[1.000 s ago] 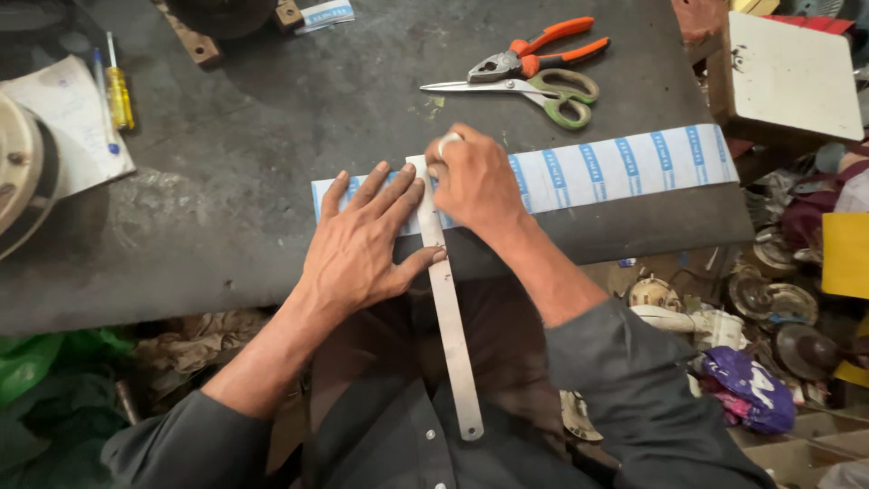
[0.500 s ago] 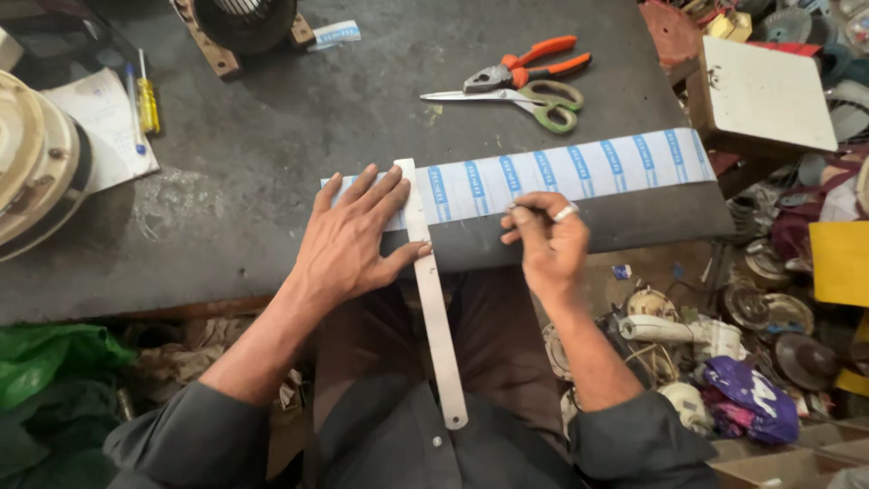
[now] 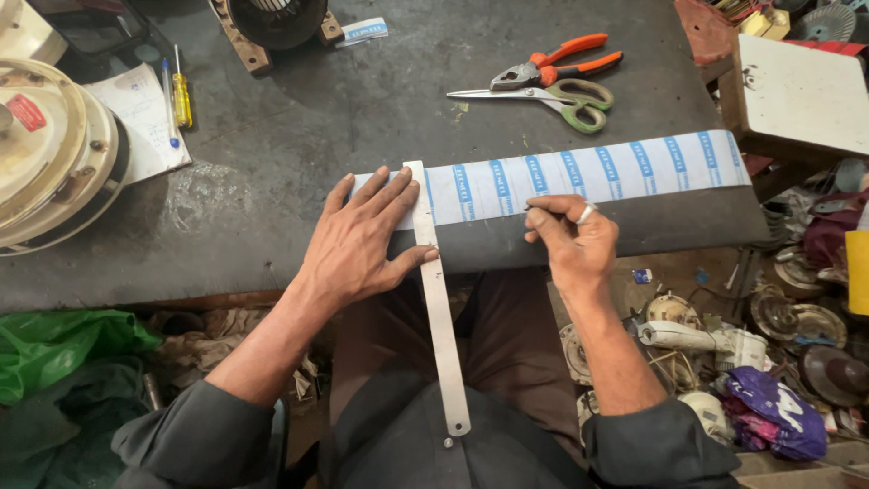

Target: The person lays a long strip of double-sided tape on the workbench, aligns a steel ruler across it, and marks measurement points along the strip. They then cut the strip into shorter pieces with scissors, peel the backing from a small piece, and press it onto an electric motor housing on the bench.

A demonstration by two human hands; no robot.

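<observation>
Strip: I see a long white paper strip (image 3: pixel 579 177) with blue bands, flat on the dark counter (image 3: pixel 299 136), its long axis left-right.
Ruler: a thin steel ruler (image 3: pixel 441 317) crosses it, pointing toward me.
Left hand (image 3: pixel 362 240): fingers spread flat, pressing strip and ruler.
Right hand (image 3: pixel 570 240): fingers pinched on a thin dark marking tool (image 3: pixel 532 206) at the strip's near edge.

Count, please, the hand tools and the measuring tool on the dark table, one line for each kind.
Metal ruler: 1
Scissors: 1
Pliers with orange handles: 1
Screwdriver with yellow handle: 1
Total: 4
The left hand presses on the ruler.
</observation>
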